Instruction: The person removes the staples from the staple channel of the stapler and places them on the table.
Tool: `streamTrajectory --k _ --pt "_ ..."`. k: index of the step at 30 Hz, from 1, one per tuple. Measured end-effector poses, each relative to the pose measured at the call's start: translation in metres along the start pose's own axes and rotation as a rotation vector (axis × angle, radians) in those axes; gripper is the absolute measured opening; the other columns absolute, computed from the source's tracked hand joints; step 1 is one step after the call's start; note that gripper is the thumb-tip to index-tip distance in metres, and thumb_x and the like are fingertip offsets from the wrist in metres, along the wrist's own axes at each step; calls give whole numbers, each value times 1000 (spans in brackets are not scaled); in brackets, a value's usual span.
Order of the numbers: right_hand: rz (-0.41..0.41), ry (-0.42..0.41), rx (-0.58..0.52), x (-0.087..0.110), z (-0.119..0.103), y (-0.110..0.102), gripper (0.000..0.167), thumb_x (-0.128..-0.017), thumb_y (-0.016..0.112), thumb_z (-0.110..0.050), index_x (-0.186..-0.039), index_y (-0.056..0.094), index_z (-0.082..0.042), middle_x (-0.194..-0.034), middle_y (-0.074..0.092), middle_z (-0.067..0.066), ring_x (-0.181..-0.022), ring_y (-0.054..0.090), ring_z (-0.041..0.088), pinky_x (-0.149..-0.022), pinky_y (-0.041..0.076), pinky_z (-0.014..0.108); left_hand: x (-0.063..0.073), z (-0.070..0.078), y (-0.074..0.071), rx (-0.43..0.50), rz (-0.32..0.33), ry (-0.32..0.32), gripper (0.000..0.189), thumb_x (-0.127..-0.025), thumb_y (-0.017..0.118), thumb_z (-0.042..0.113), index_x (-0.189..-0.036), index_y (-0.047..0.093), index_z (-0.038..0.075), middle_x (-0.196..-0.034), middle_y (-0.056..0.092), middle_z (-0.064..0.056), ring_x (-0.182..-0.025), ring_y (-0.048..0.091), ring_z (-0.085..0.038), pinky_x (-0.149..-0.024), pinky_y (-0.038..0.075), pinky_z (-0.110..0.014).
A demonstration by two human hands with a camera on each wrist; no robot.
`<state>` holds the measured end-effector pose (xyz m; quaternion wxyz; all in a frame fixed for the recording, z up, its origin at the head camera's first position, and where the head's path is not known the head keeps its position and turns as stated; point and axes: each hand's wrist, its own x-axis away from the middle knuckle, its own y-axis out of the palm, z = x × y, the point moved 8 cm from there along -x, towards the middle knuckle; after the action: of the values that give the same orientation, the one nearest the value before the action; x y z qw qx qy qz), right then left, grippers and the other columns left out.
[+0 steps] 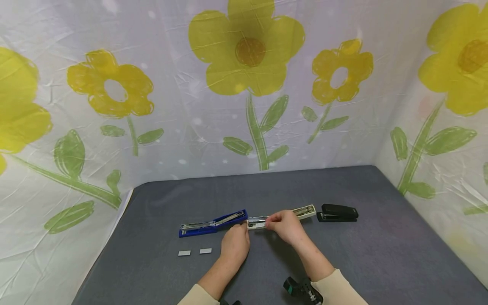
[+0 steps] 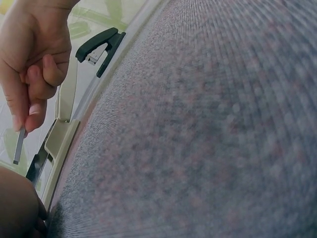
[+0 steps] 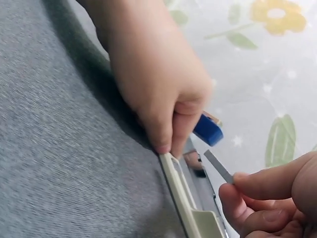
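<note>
The left hand (image 1: 235,244) pinches the left end of the cream stapler (image 1: 305,212); the right hand (image 1: 287,226) pinches a staple strip (image 3: 218,166). The opened stapler's long axis runs from left to far right.

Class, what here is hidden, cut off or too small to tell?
Cream stapler, head view: middle hidden behind the right hand.
Blue stapler, right wrist view: partly hidden behind the left hand.
Left hand, left wrist view: cut off by picture edges.
Pale strips, head view: detail too small.
</note>
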<state>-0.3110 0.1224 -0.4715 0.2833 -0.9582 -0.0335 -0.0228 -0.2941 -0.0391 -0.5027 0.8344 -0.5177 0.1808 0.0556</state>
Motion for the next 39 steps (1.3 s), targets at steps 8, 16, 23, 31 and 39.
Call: streamTrajectory --k 8,16,23,31,39 --pt "-42 -30 16 8 0 13 4 -86 80 -7 -83 78 -5 -77 70 -1 -68 56 13 -63 47 32 0 0 -1 11 -6 -2 19 -91 69 2 -108 77 0 -87 71 -15 -79 71 -35 -67 56 -47" --pt "-84 -78 68 14 3 27 6 -84 81 -7 -80 77 -7 -75 67 -3 -64 53 12 -59 45 31 -2 1 -1 35 -55 -26 28 -87 63 -2 -113 73 -3 -96 71 -19 -87 71 -38 -74 56 -50" --pt "-98 -109 108 18 1 38 8 -83 81 -6 -76 77 -7 -69 66 -4 -61 52 11 -56 43 29 -2 0 1 52 -72 -34 27 -87 62 -2 -112 73 -2 -95 70 -19 -88 71 -39 -75 56 -51" --pt "-74 -145 158 21 -1 41 11 -79 82 -6 -71 76 -9 -63 62 -6 -57 51 10 -54 43 30 -2 -2 2 52 -62 -30 27 -85 63 -3 -110 73 -2 -92 70 -19 -86 70 -39 -73 56 -51" --pt "-62 -148 234 22 -4 41 16 -77 83 -7 -66 72 -12 -59 58 -7 -55 49 9 -52 41 28 -2 -1 1 56 -60 -29 27 -83 62 -5 -108 74 -1 -89 69 -20 -84 70 -40 -71 55 -52"
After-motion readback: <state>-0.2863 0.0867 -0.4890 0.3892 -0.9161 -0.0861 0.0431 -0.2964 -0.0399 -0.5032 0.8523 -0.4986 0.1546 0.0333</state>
